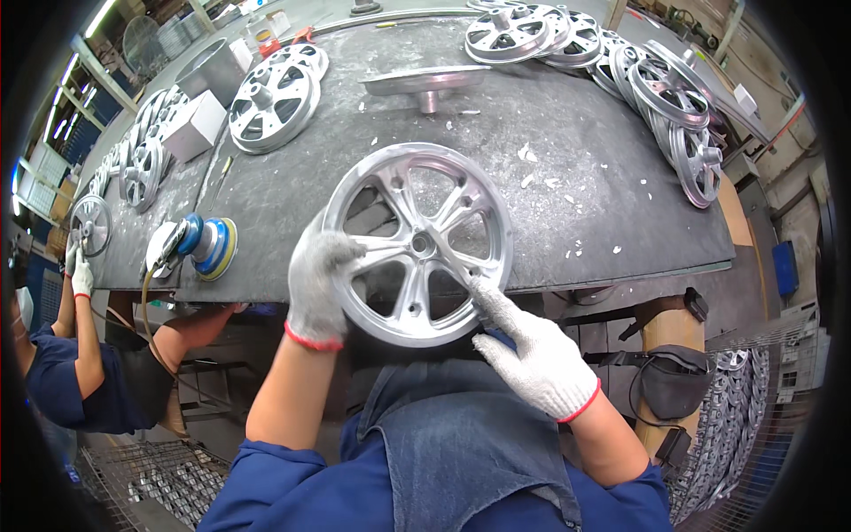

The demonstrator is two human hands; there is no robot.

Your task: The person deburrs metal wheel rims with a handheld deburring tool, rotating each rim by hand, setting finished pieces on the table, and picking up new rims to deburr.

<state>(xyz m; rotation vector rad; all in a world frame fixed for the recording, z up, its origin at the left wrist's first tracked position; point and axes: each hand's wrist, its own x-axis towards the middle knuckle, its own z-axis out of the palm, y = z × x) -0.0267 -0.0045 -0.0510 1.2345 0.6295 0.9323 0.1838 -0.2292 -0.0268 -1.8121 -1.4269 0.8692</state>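
Note:
A silver cast wheel [413, 288] with several spokes and a round hub is held tilted at the table's front edge, its face toward me. My left hand [319, 285], in a white knit glove with a red cuff, is closed around the wheel's left rim, thumb on a spoke. My right hand [538, 355], gloved alike, is at the lower right rim with the forefinger stretched along a spoke. It grips a slim tool with a dark blue handle [503, 338], mostly hidden by fingers; its thin metal part seems to lie across the spoke toward the hub.
Ahead, another wheel [425, 82] lies hub-down on the dark table [355, 124]. Wheels are stacked at far right and left. A blue orbital sander [199, 246] with a hose stands left, near a white box [194, 126]. White flakes litter the tabletop. A co-worker [89, 372] handles a wheel at far left.

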